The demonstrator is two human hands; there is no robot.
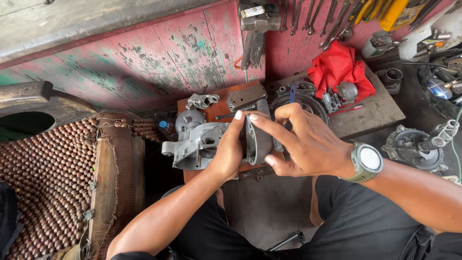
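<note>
Engine casing (195, 144) on board (219, 108), between beaded seat cover (48, 178) at left and cloth (339, 67) behind right.

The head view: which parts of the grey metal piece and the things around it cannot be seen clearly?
- Head view: the middle of the round grey metal part is covered by the left hand and right hand.
- The ring-shaped part behind is mostly hidden by the right fingers.
- The hanging wrenches are cut off by the top edge.
- What the red cloth covers cannot be seen.
</note>
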